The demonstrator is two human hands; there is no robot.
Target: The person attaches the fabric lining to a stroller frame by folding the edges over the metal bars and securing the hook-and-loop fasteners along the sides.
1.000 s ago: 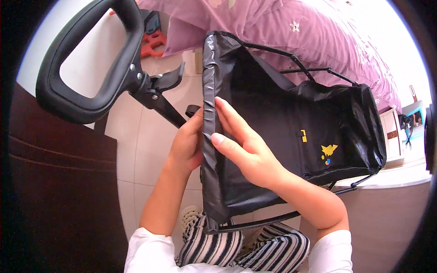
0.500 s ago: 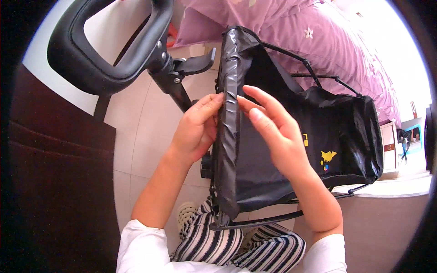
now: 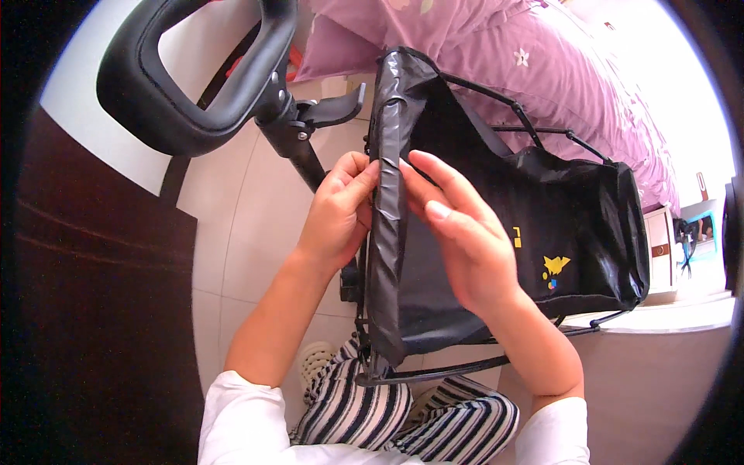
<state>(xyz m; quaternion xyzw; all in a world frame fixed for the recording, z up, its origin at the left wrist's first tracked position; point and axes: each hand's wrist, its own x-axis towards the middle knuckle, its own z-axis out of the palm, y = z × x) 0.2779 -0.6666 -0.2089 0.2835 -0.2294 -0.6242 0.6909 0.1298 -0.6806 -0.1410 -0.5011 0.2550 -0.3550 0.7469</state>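
Observation:
A black fabric bag (image 3: 465, 256) hangs on a folding metal frame in front of me, like the body of a collapsible cart. Its left rim is a shiny, wrinkled sleeve (image 3: 387, 256) running away from me. My left hand (image 3: 339, 208) pinches this sleeve from the outer side, thumb at its edge; the other fingers are partly hidden. On the bag's inner side, my right hand (image 3: 470, 232) has its fingers stretched out and apart, fingertips against the sleeve opposite my left thumb.
Beyond my left hand rises a black padded loop handle (image 3: 128, 101) with a lever (image 3: 337, 110) on its post. Dark wooden furniture (image 3: 101, 302) stands left. A bed with pink bedding (image 3: 566, 85) lies behind the bag. Thin frame bars (image 3: 442, 374) stick out near my knees.
My right hand has shifted slightly left, bringing its fingertips against the sleeve. My left hand keeps its pinch. The padded handle appears a little farther right and higher.

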